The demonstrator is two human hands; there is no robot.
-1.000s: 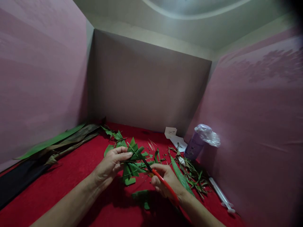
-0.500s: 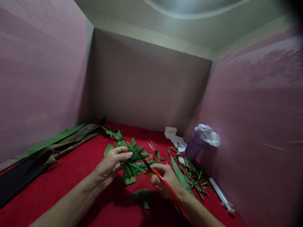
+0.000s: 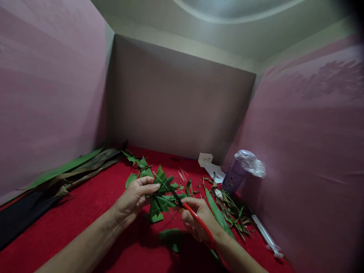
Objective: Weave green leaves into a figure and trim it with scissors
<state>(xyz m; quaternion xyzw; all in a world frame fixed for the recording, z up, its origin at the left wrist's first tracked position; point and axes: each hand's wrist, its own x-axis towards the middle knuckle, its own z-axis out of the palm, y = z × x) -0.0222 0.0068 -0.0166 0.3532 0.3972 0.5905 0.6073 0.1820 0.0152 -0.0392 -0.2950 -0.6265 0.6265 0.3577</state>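
Observation:
My left hand [image 3: 135,197] pinches a bunch of cut green leaf pieces [image 3: 161,203] between thumb and fingers, above the red cloth [image 3: 93,212]. Pointed leaf tips fan out on its right side. My right hand [image 3: 200,220] is closed around scissors [image 3: 196,216] with red-orange handles. Their dark blades reach up and left onto the leaf bunch, close to my left thumb. Whether the blades are open or closed around a leaf is hard to make out. Loose green leaf pieces [image 3: 170,237] lie below the hands, in shadow.
Long leaves [image 3: 65,168] lie at the left beside a dark cloth [image 3: 25,216]. Thin sticks [image 3: 182,175] and leaf scraps [image 3: 143,165] lie beyond the hands. On the right are a stem pile [image 3: 234,212], a purple container [image 3: 233,176] with plastic wrap, white cards [image 3: 214,171] and a syringe [image 3: 266,235].
The view has shifted very slightly. Both hands, the leaf bunch and the scissors keep nearly the same positions.

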